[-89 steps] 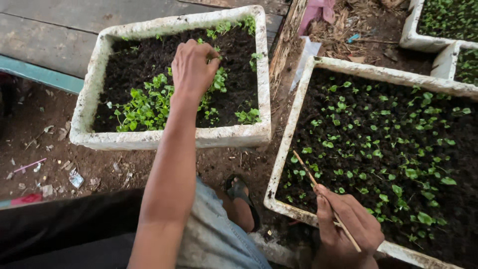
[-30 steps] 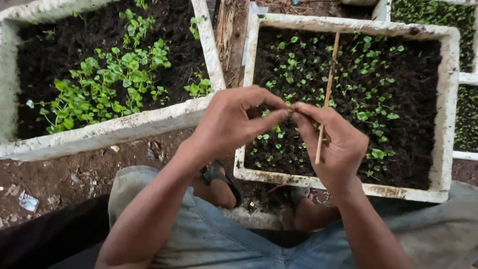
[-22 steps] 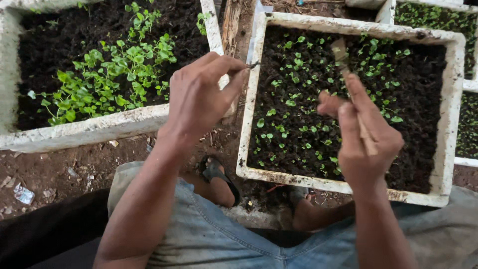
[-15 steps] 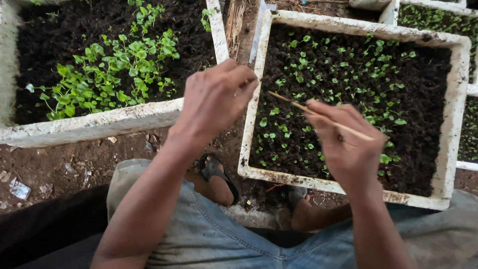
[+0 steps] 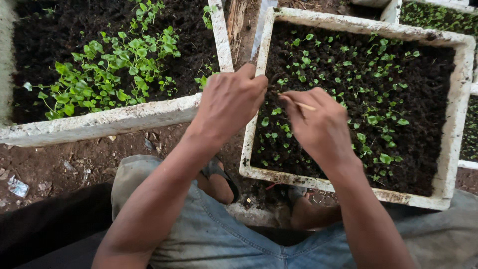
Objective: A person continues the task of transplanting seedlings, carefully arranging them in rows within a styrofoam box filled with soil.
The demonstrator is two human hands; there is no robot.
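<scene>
**Two hands meet over the near-left corner of a seedling box**

The right-hand foam box (image 5: 450,124), white and chipped, is full of dark soil dotted with small seedlings (image 5: 371,119) spread fairly evenly from its far edge to its near edge. A second foam box (image 5: 99,122) lies to the left, well apart at the near end; its taller, leafier seedlings (image 5: 114,69) crowd the near-right part of its soil. Between and below the boxes is bare brown ground (image 5: 74,164) with scraps of litter, and the person's denim-clad knees (image 5: 209,234) fill the bottom of the view.

The left hand (image 5: 229,102) hangs above the left edge of the right-hand box, fingers curled in with thumb and fingertips pinched together; what they pinch is too small to tell. The right hand (image 5: 318,124) sits just beside it, over the near-left part of the soil, fingers closed around a thin wooden stick (image 5: 303,105). Only a short pale length shows, pointing toward the left fingertips, which it nearly touches.

The stick looks light and stiff but slender enough to snap under a hard push, so a pencil-like grip near its working end seems apt. The seedlings look soft and very fragile; the leaves, not the stem, seem the safer place to take hold.
</scene>
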